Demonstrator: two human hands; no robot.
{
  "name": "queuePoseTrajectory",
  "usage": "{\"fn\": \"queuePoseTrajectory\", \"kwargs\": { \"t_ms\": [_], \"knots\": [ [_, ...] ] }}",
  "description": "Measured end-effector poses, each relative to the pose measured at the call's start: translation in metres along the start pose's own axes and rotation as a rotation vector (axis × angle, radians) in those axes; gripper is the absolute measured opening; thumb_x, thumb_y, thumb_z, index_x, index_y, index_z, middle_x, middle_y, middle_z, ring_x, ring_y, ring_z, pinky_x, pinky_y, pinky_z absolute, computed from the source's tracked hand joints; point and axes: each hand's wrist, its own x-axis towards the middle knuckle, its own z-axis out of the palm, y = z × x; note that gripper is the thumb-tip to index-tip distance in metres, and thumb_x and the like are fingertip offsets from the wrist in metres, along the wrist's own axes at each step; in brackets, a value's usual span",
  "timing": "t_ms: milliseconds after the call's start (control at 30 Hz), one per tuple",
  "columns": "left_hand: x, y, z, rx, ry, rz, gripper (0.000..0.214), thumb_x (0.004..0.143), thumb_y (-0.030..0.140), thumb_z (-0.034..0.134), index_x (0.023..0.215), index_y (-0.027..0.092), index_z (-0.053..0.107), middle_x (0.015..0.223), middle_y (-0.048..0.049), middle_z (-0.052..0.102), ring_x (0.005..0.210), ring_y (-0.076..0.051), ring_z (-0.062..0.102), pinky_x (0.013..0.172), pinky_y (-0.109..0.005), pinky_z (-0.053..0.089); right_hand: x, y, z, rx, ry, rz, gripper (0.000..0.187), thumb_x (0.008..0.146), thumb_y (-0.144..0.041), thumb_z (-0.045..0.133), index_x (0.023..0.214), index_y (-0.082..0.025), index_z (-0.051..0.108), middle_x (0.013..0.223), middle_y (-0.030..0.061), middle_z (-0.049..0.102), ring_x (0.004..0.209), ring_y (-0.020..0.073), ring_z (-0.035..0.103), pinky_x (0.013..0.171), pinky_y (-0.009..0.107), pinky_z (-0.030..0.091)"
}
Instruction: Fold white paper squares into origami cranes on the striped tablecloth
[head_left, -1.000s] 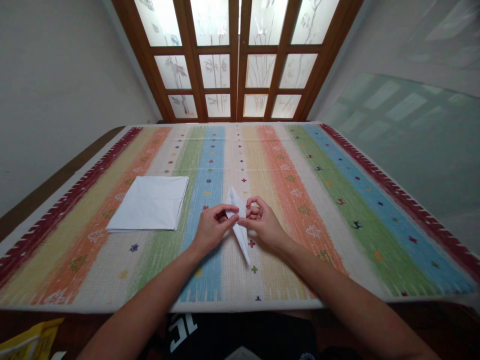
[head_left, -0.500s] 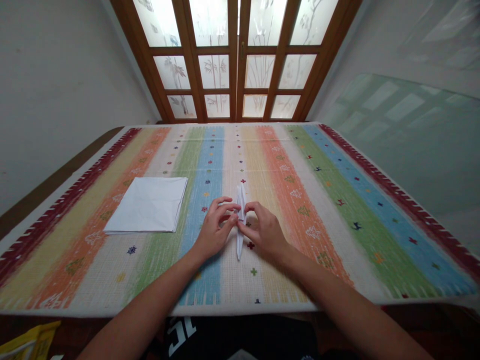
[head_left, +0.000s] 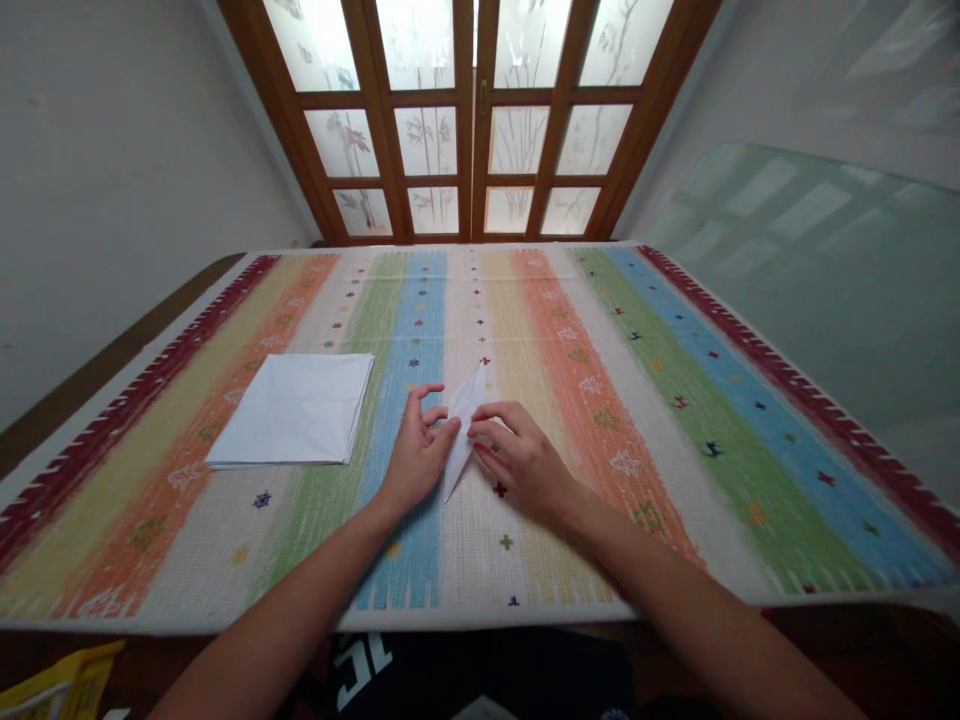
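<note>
A folded white sheet of paper (head_left: 463, 420), long and narrow with pointed ends, stands slanted between my hands over the middle of the table. My left hand (head_left: 421, 440) grips its left side, thumb on the near face and fingers partly hidden behind it. At the paper's right edge is my right hand (head_left: 514, 450), its fingers bent and its fingertips touching the paper. Whether those fingertips pinch it firmly is hard to make out. To the left lies a stack of white square paper sheets (head_left: 292, 410), flat on the striped cloth, apart from both hands.
A striped, patterned tablecloth (head_left: 645, 480) covers the table. Wooden doors with frosted panes (head_left: 472, 120) stand beyond the far edge. A glass panel (head_left: 817, 290) leans on the right wall. Something yellow (head_left: 64, 685) shows at the lower left, below the table edge.
The folded paper has turned from nearly edge-on and upright to slanted, showing a broad white face. My left hand has moved slightly left, and my right fingers have shifted along the paper.
</note>
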Motion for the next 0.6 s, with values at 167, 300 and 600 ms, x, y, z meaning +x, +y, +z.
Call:
{"fn": "queuePoseTrajectory", "kwargs": {
  "t_ms": [167, 300, 600],
  "knots": [
    [0.0, 0.003, -0.001, 0.093, 0.034, 0.099, 0.032, 0.093, 0.036, 0.071, 0.119, 0.023, 0.06, 0.102, -0.004, 0.072, 0.075, -0.014, 0.068, 0.061, -0.021, 0.05, -0.003, 0.003, 0.002, 0.035, 0.06, 0.073, 0.017, 0.101, -0.017, 0.068, 0.113, -0.027, 0.072, 0.118, 0.0094, 0.059, 0.112, 0.0251, 0.065, 0.1, 0.045, 0.06],
    [-0.001, 0.006, -0.003, 0.219, -0.023, 0.077, 0.025, 0.098, 0.04, 0.064, 0.105, 0.018, 0.073, 0.081, -0.0015, 0.072, 0.059, -0.012, 0.057, 0.053, -0.021, 0.043, -0.002, 0.005, 0.003, 0.141, 0.078, 0.146, 0.011, 0.097, -0.022, 0.074, 0.108, -0.026, 0.075, 0.117, 0.0077, 0.058, 0.105, 0.023, 0.066, 0.098, 0.045, 0.061],
    [-0.003, 0.002, -0.005, 0.055, -0.155, 0.099, 0.036, 0.092, 0.03, 0.069, 0.125, 0.016, 0.074, 0.119, -0.0131, 0.079, 0.099, -0.021, 0.077, 0.091, -0.035, 0.063, 0.0, 0.017, -0.003, 0.254, 0.162, 0.234, 0.008, 0.097, -0.024, 0.074, 0.091, -0.023, 0.079, 0.12, 0.0095, 0.064, 0.102, 0.0235, 0.071, 0.098, 0.046, 0.059]
  ]
}}
